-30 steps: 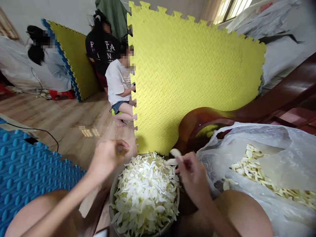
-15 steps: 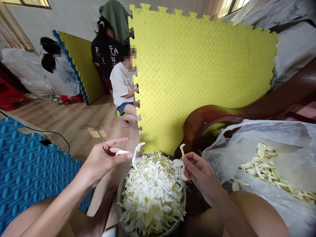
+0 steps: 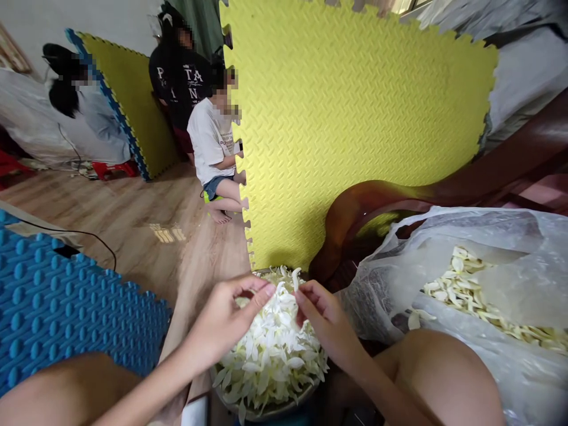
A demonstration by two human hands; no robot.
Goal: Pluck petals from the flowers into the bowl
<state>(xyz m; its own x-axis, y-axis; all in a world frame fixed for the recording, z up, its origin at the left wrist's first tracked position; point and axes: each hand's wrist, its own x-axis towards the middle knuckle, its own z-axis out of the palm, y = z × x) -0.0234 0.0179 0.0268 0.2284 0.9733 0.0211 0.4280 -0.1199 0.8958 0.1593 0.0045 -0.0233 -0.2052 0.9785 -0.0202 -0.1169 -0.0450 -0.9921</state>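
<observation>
A round metal bowl (image 3: 290, 407) stands between my knees, heaped with white flower petals (image 3: 277, 355). My left hand (image 3: 237, 305) is over the heap's left side, thumb and fingertips pinched together; whatever is between them is hidden. On the other side of the heap, my right hand (image 3: 322, 310) pinches a slim curved white petal (image 3: 296, 279) between thumb and forefinger, its tip pointing up. The two hands are close but apart.
To the right, a clear plastic bag (image 3: 373, 296) lies open with more pale petals (image 3: 465, 284) in it. A yellow foam mat (image 3: 355, 112) stands upright ahead, beside curved brown wood (image 3: 350, 207). Blue bumpy matting (image 3: 57, 302) is at left. Several people sit beyond.
Both hands have moved inward over the bowl, towards each other. The white petals that showed at the left fingertips are no longer plainly visible there. The view has shifted slightly.
</observation>
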